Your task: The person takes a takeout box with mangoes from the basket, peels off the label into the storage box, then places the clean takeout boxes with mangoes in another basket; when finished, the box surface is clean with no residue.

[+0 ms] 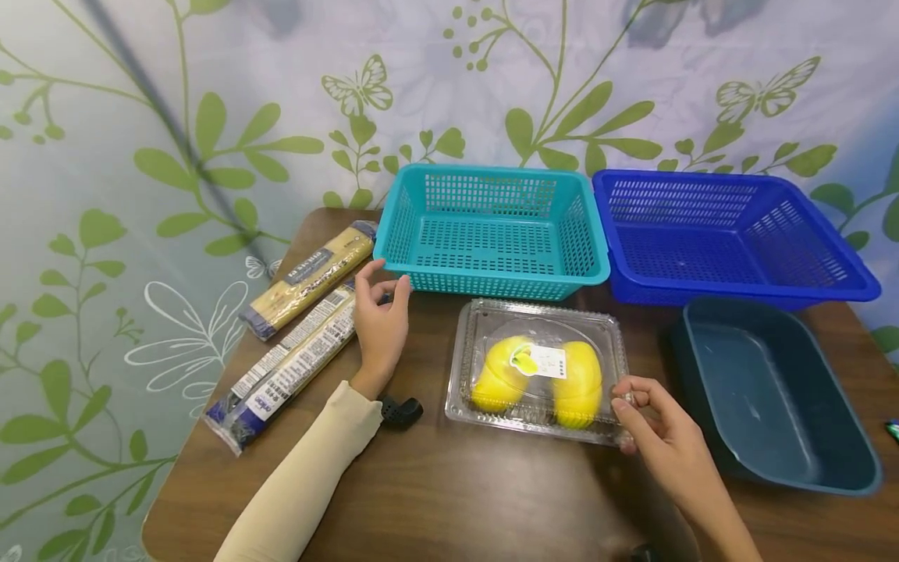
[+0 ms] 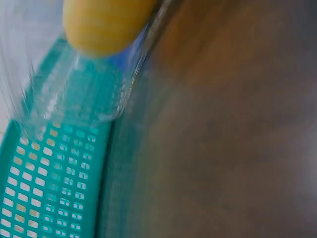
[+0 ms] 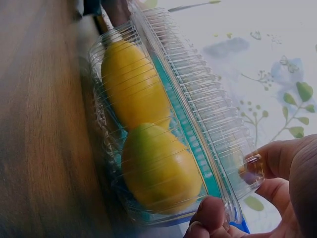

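Note:
A clear plastic clamshell box holds two yellow mangoes and carries a white label on its lid. My right hand pinches the box at its near right corner, thumb on top. In the right wrist view, fingers grip the box's edge, with the mangoes showing through the ribbed side. To the left of the box, my left hand is raised with fingers loosely bent and nothing in them. It is near the front left corner of the teal basket and overlaps one spaghetti pack.
Another spaghetti pack lies farther back on the left. A blue basket stands at the back right, with a dark teal tub in front of it. The wooden table meets a leaf-patterned cloth behind.

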A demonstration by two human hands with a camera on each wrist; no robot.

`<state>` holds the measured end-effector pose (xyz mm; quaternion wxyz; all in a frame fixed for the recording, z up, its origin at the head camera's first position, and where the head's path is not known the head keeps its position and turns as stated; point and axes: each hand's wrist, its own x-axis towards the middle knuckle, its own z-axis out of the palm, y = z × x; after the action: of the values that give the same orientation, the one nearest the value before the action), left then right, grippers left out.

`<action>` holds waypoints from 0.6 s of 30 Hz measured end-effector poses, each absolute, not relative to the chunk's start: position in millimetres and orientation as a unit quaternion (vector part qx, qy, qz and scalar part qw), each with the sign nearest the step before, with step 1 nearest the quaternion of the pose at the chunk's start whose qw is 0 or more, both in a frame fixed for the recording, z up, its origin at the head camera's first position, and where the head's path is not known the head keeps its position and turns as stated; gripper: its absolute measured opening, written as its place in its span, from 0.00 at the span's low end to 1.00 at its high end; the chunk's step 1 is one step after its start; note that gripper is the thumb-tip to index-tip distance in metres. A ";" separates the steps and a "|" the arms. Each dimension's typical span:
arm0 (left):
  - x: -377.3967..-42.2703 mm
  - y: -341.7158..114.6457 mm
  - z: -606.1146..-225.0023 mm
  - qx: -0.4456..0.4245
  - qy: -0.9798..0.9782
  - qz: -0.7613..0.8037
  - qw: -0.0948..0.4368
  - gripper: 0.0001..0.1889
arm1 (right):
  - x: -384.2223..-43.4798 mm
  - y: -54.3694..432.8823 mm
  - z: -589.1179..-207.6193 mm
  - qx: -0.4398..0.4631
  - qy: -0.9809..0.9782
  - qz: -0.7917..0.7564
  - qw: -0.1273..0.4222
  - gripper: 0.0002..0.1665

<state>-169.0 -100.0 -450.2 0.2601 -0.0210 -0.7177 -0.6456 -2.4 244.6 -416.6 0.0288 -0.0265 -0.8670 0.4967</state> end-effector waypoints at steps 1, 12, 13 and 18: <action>-164.2 -101.8 -449.8 -0.031 -0.725 -0.638 0.257 0.24 | -2.4 244.9 -417.0 -0.024 -0.866 0.499 0.029 0.14; -100.9 -104.9 -442.9 -0.177 -0.847 -0.487 0.116 0.21 | -0.2 248.1 -417.6 -0.033 -0.871 0.491 0.019 0.14; -96.8 -102.8 -440.8 -0.188 -0.853 -0.477 0.096 0.23 | -0.4 247.7 -417.7 -0.030 -0.870 0.491 0.020 0.14; -79.1 -91.6 -430.7 -0.234 -0.868 -0.437 0.024 0.33 | 0.4 244.8 -417.5 -0.024 -0.866 0.498 0.027 0.13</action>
<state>-79.1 -91.6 -430.7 0.0237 -0.2336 -0.8683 -0.4368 0.4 244.8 -417.5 0.0269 -0.0236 -0.8663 0.4983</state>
